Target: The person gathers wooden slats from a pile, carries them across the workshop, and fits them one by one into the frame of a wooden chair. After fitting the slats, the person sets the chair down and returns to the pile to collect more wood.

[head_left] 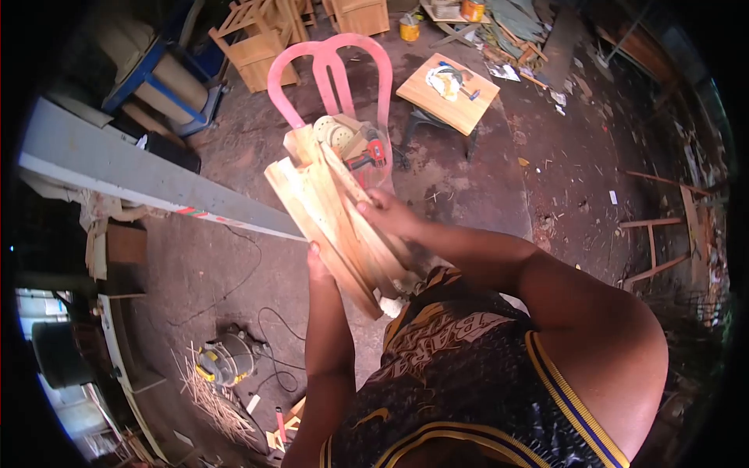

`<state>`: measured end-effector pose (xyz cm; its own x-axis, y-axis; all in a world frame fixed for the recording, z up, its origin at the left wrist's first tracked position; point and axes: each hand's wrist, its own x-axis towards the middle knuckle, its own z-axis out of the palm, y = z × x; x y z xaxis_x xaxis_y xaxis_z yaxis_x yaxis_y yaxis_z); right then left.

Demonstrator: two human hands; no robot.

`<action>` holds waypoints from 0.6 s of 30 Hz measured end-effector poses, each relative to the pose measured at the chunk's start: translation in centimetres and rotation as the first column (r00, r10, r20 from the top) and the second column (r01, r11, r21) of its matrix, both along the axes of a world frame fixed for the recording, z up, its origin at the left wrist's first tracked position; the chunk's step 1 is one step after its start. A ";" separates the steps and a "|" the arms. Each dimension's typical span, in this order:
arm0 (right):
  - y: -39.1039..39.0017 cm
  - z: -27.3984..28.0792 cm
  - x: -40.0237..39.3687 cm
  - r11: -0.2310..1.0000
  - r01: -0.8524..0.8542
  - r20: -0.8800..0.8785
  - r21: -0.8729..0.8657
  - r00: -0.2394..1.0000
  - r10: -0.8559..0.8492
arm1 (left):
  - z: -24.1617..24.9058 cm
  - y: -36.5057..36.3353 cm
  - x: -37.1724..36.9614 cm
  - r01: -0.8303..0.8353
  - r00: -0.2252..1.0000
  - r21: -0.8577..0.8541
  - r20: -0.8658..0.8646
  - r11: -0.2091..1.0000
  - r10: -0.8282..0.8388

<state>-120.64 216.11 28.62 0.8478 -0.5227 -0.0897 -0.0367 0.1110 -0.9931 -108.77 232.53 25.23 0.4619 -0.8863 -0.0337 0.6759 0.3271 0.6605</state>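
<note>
A bundle of pale wooden pieces (324, 207) lies at a slant in front of my body. Along its left edge, my left hand (318, 264) grips with the thumb on top, the other fingers hidden underneath. From the other side my right hand (385, 213) is closed on the edge of a wooden piece. Just past the bundle stands a red plastic chair (378, 53). On its seat are a red and black power tool (374, 153) and a round, pale disc with holes (335, 132), both partly covered by the wood.
A grey beam (156, 168) reaches in from the left close to my left hand. Beyond the chair is a small wood-topped table (468, 109) with a hammer and cloth. A vacuum-like machine (226, 359) with a cable stands lower left. Wooden furniture (261, 51) is at the back.
</note>
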 end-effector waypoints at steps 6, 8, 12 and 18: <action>-13.0 1.1 -5.5 0.948 0.304 -0.314 0.097 0.913 -0.260 | -1.1 -11.9 0.0 0.200 0.977 0.023 -0.082 0.979 -0.198; -18.1 0.0 -7.6 0.922 0.352 -0.303 0.162 0.907 -0.293 | -1.3 -16.4 -0.7 0.211 0.975 0.052 -0.088 0.976 -0.206; -28.8 -4.2 -8.6 0.901 0.382 -0.240 0.206 0.912 -0.332 | -3.6 -26.6 -1.1 0.299 0.950 0.089 -0.125 0.950 -0.287; -48.0 -16.1 -5.5 0.923 0.382 -0.358 -0.042 0.857 -0.371 | -12.9 -46.9 -3.7 0.224 0.965 0.186 -0.178 0.957 -0.191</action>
<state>-126.10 168.13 12.47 0.4958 -0.7878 -0.3654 -0.3333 0.2159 -0.9178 -112.47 185.60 12.34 0.2433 -0.9287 -0.2799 0.8143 0.0388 0.5791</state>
